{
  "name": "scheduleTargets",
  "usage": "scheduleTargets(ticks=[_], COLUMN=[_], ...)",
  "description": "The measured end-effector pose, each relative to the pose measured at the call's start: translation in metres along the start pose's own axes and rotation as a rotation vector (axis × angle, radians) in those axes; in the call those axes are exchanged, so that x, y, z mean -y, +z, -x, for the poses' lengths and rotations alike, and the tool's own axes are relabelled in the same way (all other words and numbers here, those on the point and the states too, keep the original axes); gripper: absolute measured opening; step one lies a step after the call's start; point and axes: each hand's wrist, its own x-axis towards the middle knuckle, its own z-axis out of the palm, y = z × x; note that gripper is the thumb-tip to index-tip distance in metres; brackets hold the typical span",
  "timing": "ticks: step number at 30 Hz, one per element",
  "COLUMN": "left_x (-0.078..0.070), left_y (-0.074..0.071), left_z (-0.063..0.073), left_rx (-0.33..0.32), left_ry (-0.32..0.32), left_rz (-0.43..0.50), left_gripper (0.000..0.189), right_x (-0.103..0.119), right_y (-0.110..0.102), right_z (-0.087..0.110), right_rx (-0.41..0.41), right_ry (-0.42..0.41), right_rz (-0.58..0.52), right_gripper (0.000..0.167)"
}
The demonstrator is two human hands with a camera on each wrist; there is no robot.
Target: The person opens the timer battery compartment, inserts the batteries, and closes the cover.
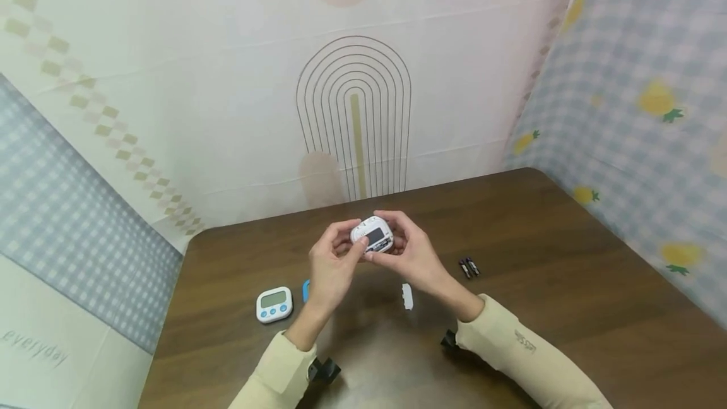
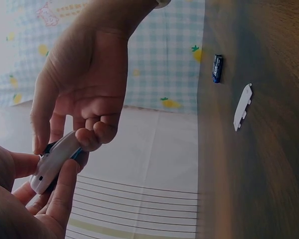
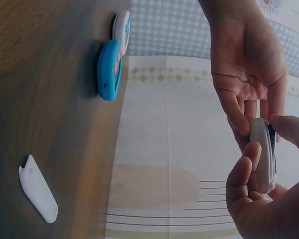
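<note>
Both hands hold a white digital timer [image 1: 373,225] above the table, its back turned up toward the head camera. A dark rectangle and an uncovered battery slot show on that back; something dark lies in the slot, too small to make out surely. My left hand [image 1: 331,273] grips the timer's left side, its thumb lying across the back. From the right, my right hand [image 1: 419,260] holds the other edge, thumb near the slot. Below the hands, a white battery cover [image 1: 407,296] lies on the table. The timer's front is hidden in the head view.
Two dark batteries [image 1: 469,267] lie side by side right of the cover. Another white timer [image 1: 274,305] with blue buttons lies at left, and a blue timer [image 3: 109,69] beside it is mostly hidden by the left arm in the head view. Printed cloth hangs behind the brown table [image 1: 511,219].
</note>
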Motion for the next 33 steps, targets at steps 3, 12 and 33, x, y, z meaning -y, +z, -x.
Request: scheduleTargets(ticks=[3, 12, 33], left_x=[0.0001, 0.0, -0.0019], left_y=[0.0001, 0.0009, 0.0023], left_z=[-0.0003, -0.0001, 0.0003], left_rx=[0.002, 0.005, 0.018], left_ry=[0.001, -0.007, -0.015], left_rz=[0.0, 0.01, 0.018], left_gripper=[0.031, 0.031, 0.031], right_x=[-0.0003, -0.0008, -0.0013], right_y=[0.0002, 0.0008, 0.0008], right_z=[-0.0006, -0.0002, -0.0011], right_rx=[0.0, 0.016, 0.002], right_ry=[0.005, 0.011, 0.003], right_rz=[-0.01, -0.022, -0.086], right_gripper=[0.074, 0.072, 0.073])
